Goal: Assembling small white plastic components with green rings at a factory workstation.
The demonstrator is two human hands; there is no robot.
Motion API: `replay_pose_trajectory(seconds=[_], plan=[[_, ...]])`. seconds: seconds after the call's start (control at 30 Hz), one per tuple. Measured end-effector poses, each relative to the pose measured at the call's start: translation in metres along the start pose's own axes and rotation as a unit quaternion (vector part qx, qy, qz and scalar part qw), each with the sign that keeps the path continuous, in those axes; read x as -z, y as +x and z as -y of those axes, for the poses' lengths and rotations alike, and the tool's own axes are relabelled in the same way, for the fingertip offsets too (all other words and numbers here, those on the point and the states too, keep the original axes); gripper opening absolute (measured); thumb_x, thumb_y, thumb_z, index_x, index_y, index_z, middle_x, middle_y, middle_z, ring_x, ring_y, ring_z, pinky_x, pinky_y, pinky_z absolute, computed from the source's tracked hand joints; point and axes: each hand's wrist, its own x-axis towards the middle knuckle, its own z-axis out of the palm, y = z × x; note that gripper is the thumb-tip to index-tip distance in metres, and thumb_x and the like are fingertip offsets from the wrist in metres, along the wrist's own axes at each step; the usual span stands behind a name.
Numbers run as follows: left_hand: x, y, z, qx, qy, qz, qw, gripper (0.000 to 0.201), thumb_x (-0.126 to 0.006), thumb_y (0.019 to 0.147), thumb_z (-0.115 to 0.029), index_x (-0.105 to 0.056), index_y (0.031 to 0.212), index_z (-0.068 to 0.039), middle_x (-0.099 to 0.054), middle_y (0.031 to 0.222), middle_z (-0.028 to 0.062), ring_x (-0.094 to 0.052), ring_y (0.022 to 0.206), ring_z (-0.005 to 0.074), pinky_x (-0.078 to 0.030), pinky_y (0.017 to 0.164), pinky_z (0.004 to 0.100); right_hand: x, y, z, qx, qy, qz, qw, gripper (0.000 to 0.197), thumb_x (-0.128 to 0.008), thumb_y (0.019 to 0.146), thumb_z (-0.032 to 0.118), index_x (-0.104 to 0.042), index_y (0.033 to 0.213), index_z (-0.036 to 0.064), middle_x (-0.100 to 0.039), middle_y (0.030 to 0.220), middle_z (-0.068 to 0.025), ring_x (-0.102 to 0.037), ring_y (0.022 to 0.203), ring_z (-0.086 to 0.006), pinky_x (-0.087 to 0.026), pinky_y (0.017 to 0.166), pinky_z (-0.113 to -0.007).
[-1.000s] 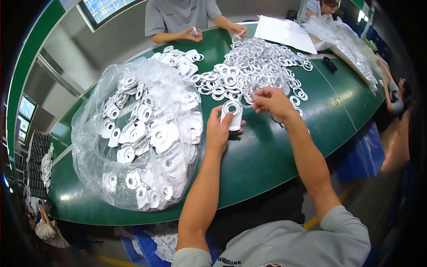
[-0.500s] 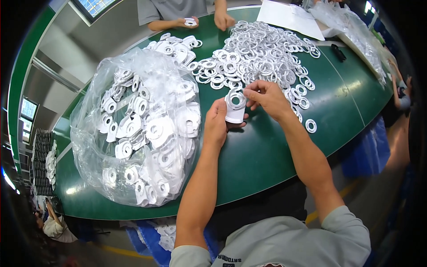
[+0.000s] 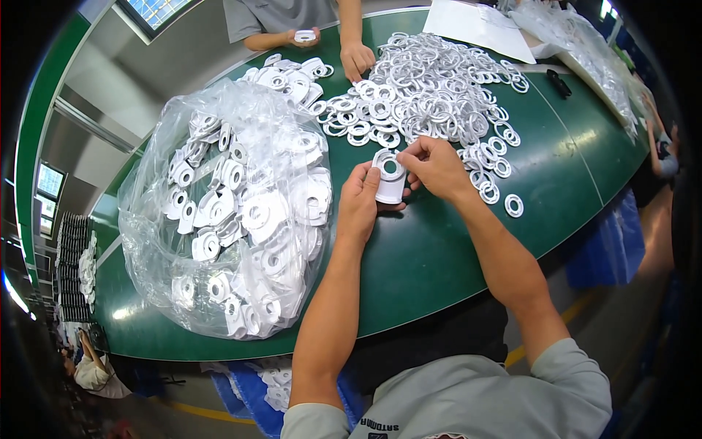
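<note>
My left hand (image 3: 360,201) is closed around a white plastic part (image 3: 390,192) with a rounded top, a round hole and a flat lower end. A pale ring (image 3: 390,162) lies around the hole on its face; whether it sits fully flat I cannot tell. My right hand (image 3: 437,168) pinches the ring's upper right edge with thumb and forefinger, the other fingers curled beside the part. Just beyond my hands spreads a large heap of loose rings (image 3: 431,88). Left of my left forearm, a clear plastic bag (image 3: 146,241) holds many similar white parts (image 3: 256,216).
Everything rests on a green table (image 3: 417,271). Across it, a co-worker's hand (image 3: 357,60) reaches to the heap while the other holds a white part (image 3: 305,35). A white sheet (image 3: 475,29), plastic wrapping (image 3: 570,44) and a small black object (image 3: 559,84) lie at the far right.
The ring, tilted on the part before, now lies flatter around the hole. My right fingers have shifted slightly along its edge. The co-worker's hand has moved nearer, down to the heap's edge.
</note>
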Motion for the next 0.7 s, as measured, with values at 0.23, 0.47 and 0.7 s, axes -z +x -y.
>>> replay_pose_trajectory(seconds=[0.23, 0.47, 0.7], plan=[[-0.003, 0.0, 0.0, -0.01, 0.001, -0.003, 1.0, 0.036, -0.04, 0.102, -0.028, -0.046, 0.12, 0.003, -0.065, 0.098, 0.0142, -0.07, 0.077, 0.0218, -0.06, 0.057, 0.029, 0.005, -0.003, 0.002, -0.001, -0.027, 0.008, 1.0, 0.021, -0.067, 0.086, 0.016, -0.06, 0.086, -0.0044, -0.062, 0.071, -0.0067, -0.058, 0.054, -0.0102, -0.049, 0.047, -0.023], [-0.003, 0.0, -0.001, 0.003, 0.021, -0.014, 1.0, 0.031, -0.043, 0.102, -0.023, -0.047, 0.118, 0.003, -0.065, 0.096, 0.0138, -0.069, 0.075, 0.0211, -0.06, 0.057, 0.0294, 0.002, -0.002, 0.0, -0.002, -0.053, -0.006, 0.999, 0.025, -0.069, 0.082, 0.018, -0.062, 0.088, -0.0052, -0.064, 0.071, -0.009, -0.061, 0.052, -0.0117, -0.049, 0.047, -0.024], [0.006, 0.005, 0.013, -0.088, 0.137, -0.029, 0.986, 0.023, -0.046, 0.099, -0.016, -0.051, 0.114, 0.0, -0.063, 0.098, 0.012, -0.064, 0.084, 0.0176, -0.054, 0.072, 0.0309, 0.0, -0.007, -0.001, -0.006, -0.065, 0.116, 0.991, 0.029, -0.072, 0.079, 0.015, -0.06, 0.1, -0.0009, -0.06, 0.083, -0.0083, -0.058, 0.056, -0.0142, -0.047, 0.049, -0.028]])
